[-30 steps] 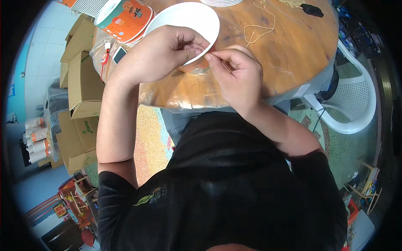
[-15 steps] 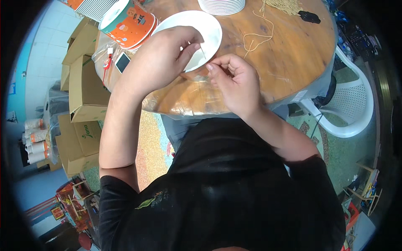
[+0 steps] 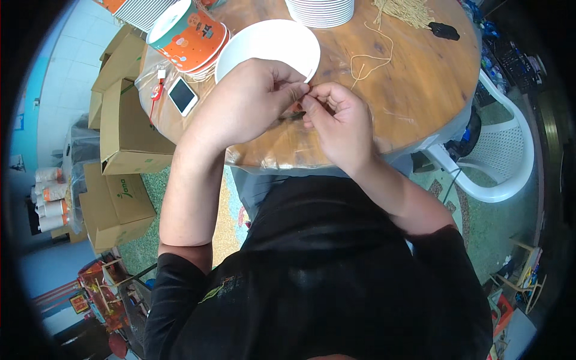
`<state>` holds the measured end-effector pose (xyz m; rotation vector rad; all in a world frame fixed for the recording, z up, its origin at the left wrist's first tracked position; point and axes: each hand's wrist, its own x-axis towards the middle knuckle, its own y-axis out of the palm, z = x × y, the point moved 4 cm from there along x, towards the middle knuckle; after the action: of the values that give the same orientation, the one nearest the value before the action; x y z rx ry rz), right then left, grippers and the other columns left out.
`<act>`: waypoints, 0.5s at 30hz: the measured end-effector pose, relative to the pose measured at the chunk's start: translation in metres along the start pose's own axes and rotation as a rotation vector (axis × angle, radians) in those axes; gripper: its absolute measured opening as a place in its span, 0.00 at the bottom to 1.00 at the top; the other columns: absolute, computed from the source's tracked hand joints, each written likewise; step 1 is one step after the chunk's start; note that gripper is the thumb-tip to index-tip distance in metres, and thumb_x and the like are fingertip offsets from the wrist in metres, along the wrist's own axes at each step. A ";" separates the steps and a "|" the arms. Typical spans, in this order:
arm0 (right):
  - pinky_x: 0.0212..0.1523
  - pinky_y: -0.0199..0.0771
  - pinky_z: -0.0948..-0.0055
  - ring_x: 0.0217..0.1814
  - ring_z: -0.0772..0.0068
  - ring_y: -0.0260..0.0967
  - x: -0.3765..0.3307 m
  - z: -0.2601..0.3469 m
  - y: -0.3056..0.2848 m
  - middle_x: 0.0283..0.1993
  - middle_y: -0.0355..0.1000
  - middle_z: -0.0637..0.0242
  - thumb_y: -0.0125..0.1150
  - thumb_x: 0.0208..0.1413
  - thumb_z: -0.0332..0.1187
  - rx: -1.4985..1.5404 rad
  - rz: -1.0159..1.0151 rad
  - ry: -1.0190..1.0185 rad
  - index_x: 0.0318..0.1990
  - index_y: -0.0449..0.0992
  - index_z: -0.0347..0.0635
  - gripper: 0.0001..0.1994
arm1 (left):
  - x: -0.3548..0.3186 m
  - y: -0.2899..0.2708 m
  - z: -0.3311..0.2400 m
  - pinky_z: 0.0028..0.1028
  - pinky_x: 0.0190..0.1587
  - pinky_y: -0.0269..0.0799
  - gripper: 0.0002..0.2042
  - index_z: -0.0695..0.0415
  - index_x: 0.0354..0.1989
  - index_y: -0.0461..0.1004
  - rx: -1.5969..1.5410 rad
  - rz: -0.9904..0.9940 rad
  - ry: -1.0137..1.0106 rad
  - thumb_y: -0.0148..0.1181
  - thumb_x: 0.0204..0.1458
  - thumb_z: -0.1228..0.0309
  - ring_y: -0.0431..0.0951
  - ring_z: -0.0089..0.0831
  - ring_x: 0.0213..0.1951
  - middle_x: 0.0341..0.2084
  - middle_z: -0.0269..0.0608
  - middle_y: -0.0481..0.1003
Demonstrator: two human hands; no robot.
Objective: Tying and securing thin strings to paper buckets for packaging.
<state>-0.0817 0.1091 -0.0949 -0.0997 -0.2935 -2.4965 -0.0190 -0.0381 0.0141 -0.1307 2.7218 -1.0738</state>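
A paper tub with a white inside stands on the table, its mouth towards me. My left hand reaches across its near rim, thumb and fingers pinched together. Just to the right, my right hand is also closed in a pinch. The fingertips of both hands meet beside the tub's lower right rim. What they pinch is too small to make out. A loose beige cord lies on the wood to the right of the tub.
Stacked orange and green printed tubs lie at the left, near a phone. A white tub stack and a cord bundle with a black piece are at the back. Cardboard boxes stand left, a white chair right.
My left hand has come out of the tub's mouth, moving right and nearer, to meet the right fingertips. My right hand has hardly moved. The phone shows more fully.
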 end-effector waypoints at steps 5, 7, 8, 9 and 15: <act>0.43 0.83 0.77 0.40 0.82 0.82 -0.002 0.009 -0.001 0.40 0.87 0.64 0.70 0.71 0.24 0.103 0.024 -0.021 0.47 0.82 0.30 0.05 | -0.008 0.005 -0.006 0.26 0.47 0.85 0.09 0.70 0.49 0.86 -0.046 -0.155 0.012 0.69 0.69 0.75 0.89 0.25 0.41 0.36 0.45 0.89; 0.46 0.84 0.77 0.43 0.81 0.83 -0.003 0.011 -0.005 0.42 0.88 0.63 0.69 0.71 0.22 0.093 0.085 0.000 0.51 0.82 0.29 0.06 | -0.014 0.008 -0.002 0.26 0.45 0.85 0.09 0.69 0.49 0.87 -0.036 -0.295 0.039 0.70 0.68 0.75 0.89 0.25 0.41 0.37 0.45 0.89; 0.46 0.84 0.77 0.43 0.81 0.83 -0.004 0.011 -0.009 0.42 0.88 0.63 0.69 0.71 0.22 0.092 0.086 -0.002 0.51 0.82 0.29 0.06 | -0.014 0.013 0.000 0.26 0.45 0.85 0.09 0.69 0.49 0.87 -0.035 -0.297 0.041 0.70 0.68 0.75 0.89 0.25 0.41 0.37 0.45 0.89; 0.47 0.84 0.76 0.44 0.80 0.84 -0.005 0.010 -0.013 0.43 0.88 0.62 0.69 0.71 0.23 0.046 0.116 0.024 0.51 0.83 0.29 0.07 | -0.017 0.014 -0.001 0.29 0.43 0.85 0.08 0.66 0.47 0.88 -0.020 -0.401 0.101 0.71 0.67 0.74 0.90 0.29 0.38 0.36 0.47 0.89; 0.44 0.83 0.67 0.40 0.68 0.85 -0.004 0.044 -0.032 0.44 0.86 0.56 0.71 0.67 0.28 -0.332 0.213 0.034 0.50 0.86 0.35 0.08 | -0.025 0.016 0.008 0.32 0.43 0.84 0.06 0.61 0.47 0.89 -0.053 -0.605 0.241 0.71 0.65 0.74 0.90 0.35 0.38 0.36 0.47 0.89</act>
<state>-0.0974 0.1466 -0.0588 -0.2122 0.1418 -2.3097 0.0066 -0.0274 0.0013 -0.9396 3.0085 -1.2183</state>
